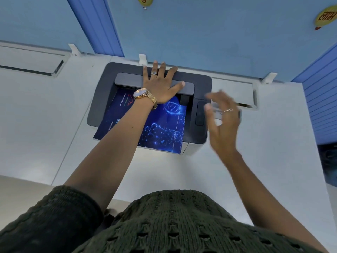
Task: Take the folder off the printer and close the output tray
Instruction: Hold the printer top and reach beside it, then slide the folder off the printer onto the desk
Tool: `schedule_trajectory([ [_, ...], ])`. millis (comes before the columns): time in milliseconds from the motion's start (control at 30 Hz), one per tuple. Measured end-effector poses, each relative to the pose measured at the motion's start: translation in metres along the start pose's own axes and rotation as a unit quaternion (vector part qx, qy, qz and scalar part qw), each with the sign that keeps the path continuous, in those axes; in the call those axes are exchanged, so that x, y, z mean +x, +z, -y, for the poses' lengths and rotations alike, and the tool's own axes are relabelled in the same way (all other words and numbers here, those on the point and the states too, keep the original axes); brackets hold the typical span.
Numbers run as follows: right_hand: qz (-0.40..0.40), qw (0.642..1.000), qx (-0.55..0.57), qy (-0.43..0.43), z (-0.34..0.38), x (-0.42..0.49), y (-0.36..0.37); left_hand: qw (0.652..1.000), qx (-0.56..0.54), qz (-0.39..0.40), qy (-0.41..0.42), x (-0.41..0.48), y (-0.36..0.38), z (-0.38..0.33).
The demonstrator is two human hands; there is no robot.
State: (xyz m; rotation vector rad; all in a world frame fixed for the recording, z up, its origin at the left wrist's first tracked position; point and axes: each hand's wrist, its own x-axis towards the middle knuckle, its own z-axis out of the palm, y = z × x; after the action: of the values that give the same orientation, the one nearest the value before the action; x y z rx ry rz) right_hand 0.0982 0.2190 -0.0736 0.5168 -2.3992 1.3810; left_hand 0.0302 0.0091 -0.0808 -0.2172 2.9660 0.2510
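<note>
A dark grey printer (102, 99) stands on a white desk against a blue wall. A dark blue folder (164, 128) with a glowing network print lies on top of the printer and hangs over its front edge. My left hand (160, 83), with a watch and a ring, lies flat with spread fingers on the grey output tray flap (127, 80) at the back of the printer. To the right of the printer my right hand (222, 117) hovers blurred above the desk, fingers apart and holding nothing. My left forearm covers the folder's middle.
The white desk (45, 125) stretches left and right of the printer. Cable slots with lids sit at the back left (32, 68) and back right (242, 95). Blue slatted panels (321, 99) rise at the right edge. My green knitted sleeve fills the bottom.
</note>
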Motion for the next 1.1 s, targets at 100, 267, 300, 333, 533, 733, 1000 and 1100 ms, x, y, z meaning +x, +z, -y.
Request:
schedule_trajectory([
  [100,0.244,0.958,-0.082,-0.130,0.049,-0.030,0.013,1.000,-0.005,0.023,0.004,-0.001,-0.004,-0.001],
  [267,0.427,0.839,-0.318,-0.111,0.070,-0.043,0.076,0.999,-0.006,0.038,0.007,-0.003,-0.009,0.001],
  [300,0.426,0.832,-0.335,-0.117,0.074,-0.043,0.081,0.999,-0.007,0.042,0.007,-0.003,-0.009,0.001],
  [333,0.432,0.823,-0.347,-0.126,0.077,-0.044,0.082,0.999,-0.008,0.048,0.007,-0.003,-0.010,0.002],
  [533,0.364,0.838,-0.323,-0.248,0.075,-0.054,0.024,0.990,-0.002,0.142,-0.002,0.004,-0.028,0.004],
  [733,0.183,0.881,-0.261,-0.350,0.038,-0.098,-0.060,0.986,0.009,0.167,-0.011,0.007,-0.031,0.004],
  [1000,0.025,0.901,-0.390,-0.188,-0.022,-0.115,-0.116,0.992,-0.013,0.121,-0.017,0.002,-0.023,0.000],
  [1100,0.029,0.892,-0.431,-0.131,-0.048,-0.118,-0.126,0.994,-0.019,0.107,-0.016,0.002,-0.019,0.000],
])
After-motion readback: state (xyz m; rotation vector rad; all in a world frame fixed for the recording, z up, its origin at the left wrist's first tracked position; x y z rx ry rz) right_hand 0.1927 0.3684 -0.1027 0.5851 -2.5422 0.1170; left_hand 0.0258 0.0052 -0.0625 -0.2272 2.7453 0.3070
